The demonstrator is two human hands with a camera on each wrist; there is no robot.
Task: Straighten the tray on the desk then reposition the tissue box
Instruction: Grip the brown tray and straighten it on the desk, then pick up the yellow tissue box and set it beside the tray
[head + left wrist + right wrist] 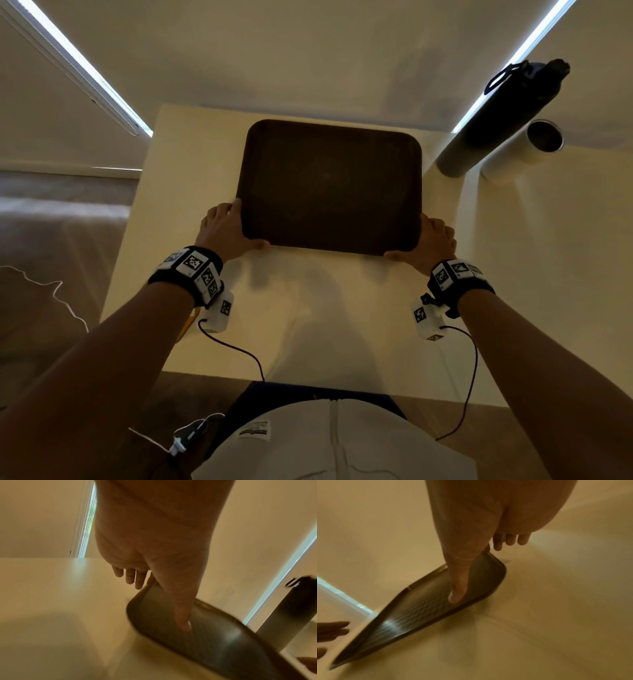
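Note:
A dark brown rectangular tray (329,185) lies across the cream desk (308,308), its long sides nearly parallel to the desk's front edge. My left hand (233,229) grips its near left corner, and my right hand (431,240) grips the near right corner. In the left wrist view my thumb (180,608) lies against the textured tray (214,642), with the index finger behind the rim and the other fingers hanging free. The right wrist view shows the same hold, thumb (460,582) on the tray (412,615). No tissue box shows plainly.
A tall dark bottle (496,113) and a pale metal tumbler (527,147) stand close to the tray's far right corner. A yellow-edged object (190,322) peeks out under my left forearm. A wall with blinds runs behind the desk.

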